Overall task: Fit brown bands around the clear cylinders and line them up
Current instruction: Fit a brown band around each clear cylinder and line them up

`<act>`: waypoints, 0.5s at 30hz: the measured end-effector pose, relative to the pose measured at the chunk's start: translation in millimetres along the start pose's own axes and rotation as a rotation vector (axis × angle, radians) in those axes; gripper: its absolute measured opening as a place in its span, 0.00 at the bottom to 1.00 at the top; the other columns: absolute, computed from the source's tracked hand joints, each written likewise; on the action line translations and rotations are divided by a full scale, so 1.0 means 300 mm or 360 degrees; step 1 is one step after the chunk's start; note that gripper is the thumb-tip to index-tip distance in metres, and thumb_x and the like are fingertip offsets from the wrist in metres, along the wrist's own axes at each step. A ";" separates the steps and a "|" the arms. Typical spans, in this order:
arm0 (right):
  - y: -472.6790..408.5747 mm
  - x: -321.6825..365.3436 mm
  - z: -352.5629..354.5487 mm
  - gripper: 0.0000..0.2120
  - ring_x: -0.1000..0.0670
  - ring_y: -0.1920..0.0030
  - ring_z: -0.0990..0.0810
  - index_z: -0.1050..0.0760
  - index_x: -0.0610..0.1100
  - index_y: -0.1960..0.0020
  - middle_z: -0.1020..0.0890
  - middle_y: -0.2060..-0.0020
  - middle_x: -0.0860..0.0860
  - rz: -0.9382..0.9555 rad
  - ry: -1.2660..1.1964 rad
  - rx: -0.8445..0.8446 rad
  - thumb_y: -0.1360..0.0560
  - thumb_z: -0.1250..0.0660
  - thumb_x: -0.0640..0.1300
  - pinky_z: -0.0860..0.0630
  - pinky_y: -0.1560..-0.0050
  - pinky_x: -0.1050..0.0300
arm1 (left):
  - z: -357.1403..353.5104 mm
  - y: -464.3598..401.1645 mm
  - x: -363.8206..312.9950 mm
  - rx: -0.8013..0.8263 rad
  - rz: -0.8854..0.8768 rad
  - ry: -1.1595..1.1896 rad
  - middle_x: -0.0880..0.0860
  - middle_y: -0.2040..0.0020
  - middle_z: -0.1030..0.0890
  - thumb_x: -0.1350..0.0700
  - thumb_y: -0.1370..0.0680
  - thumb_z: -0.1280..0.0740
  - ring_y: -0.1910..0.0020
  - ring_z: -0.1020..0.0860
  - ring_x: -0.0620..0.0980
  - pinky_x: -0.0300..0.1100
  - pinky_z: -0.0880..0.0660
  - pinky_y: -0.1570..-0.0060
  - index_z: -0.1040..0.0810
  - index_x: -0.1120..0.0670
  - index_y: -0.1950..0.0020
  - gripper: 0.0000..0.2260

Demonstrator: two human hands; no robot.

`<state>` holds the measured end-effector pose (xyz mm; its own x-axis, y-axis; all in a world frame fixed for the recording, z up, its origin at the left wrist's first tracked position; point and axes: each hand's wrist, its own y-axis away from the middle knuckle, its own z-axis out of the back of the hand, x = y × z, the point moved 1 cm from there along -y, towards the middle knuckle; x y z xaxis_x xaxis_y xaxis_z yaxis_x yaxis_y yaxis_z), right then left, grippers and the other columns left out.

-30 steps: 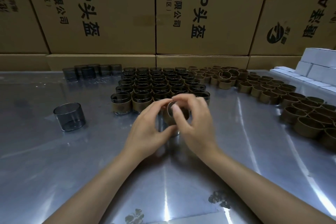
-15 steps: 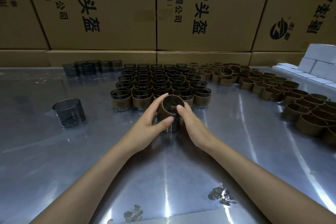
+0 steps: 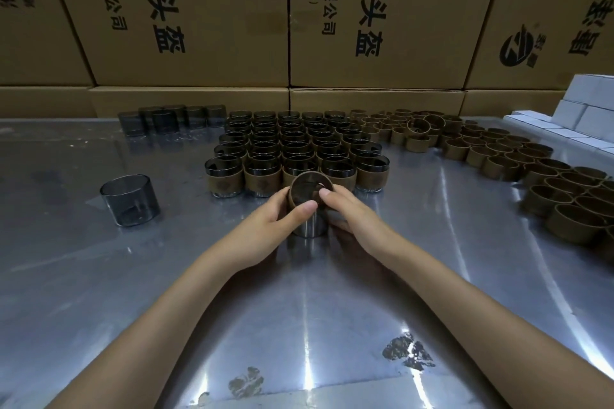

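Left hand (image 3: 265,226): fingers and thumb curled round the left side of a brown band of stiff, leather-like material (image 3: 295,201), thumb tip pressed on its near face.
Right hand (image 3: 349,212): fingers curled round the right side of the same band, thumb tip on its upper rim.
Brown band: sits high on a clear, smoke-tinted glass cylinder (image 3: 309,226); the lower glass wall shows bare beneath it.
Clear cylinder: stands upright on the reflective metal-topped desk (image 3: 133,292), just in front of the finished group.
Finished group (image 3: 292,146): banded cylinders in close rows, touching, narrowing toward the back; the front row stands directly behind the two hands.
Single bare tinted glass cylinder (image 3: 130,200): upright, alone, well to the left of the hands.
Cluster of bare tinted cylinders (image 3: 172,119): at the far left rear, beside the finished group.
Loose brown bands (image 3: 498,156): a large spread, standing on edge, running from the rear centre along the right side of the desk.
White rectangular boxes (image 3: 584,109): stacked at the far right edge.
Large brown cardboard cartons with black printed characters (image 3: 199,16): stacked as a wall behind the desk.
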<state>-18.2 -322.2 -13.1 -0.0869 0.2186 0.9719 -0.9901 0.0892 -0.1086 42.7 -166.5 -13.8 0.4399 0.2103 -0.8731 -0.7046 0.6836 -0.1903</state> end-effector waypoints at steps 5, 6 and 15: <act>0.002 0.004 0.018 0.10 0.57 0.39 0.24 0.26 0.54 0.41 0.21 0.40 0.55 -0.0079 -0.0137 0.0042 0.20 0.41 0.52 0.30 0.35 0.56 | 0.008 0.013 -0.002 -0.0021 0.0059 0.0039 0.42 0.34 0.26 0.33 0.28 0.44 0.33 0.30 0.38 0.47 0.37 0.28 0.31 0.46 0.30 0.30; 0.002 0.002 0.017 0.11 0.55 0.37 0.24 0.26 0.53 0.40 0.21 0.39 0.54 -0.0083 -0.0150 0.0036 0.20 0.40 0.53 0.30 0.33 0.53 | 0.007 0.016 -0.002 -0.0026 0.0075 0.0092 0.42 0.34 0.25 0.34 0.27 0.45 0.33 0.30 0.38 0.46 0.37 0.28 0.30 0.47 0.30 0.29; 0.011 -0.008 0.007 0.13 0.52 0.36 0.24 0.27 0.50 0.40 0.22 0.38 0.49 -0.0095 -0.0169 -0.0028 0.21 0.39 0.53 0.30 0.32 0.47 | 0.009 0.026 -0.008 -0.0039 0.0193 0.0533 0.47 0.38 0.21 0.43 0.22 0.43 0.36 0.25 0.42 0.45 0.35 0.30 0.25 0.51 0.34 0.21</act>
<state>-21.5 -324.5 -15.4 -0.0402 0.1082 0.9933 -0.9919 0.1159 -0.0527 37.6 -159.6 -12.1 0.1481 0.0450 -0.9879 -0.7554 0.6499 -0.0836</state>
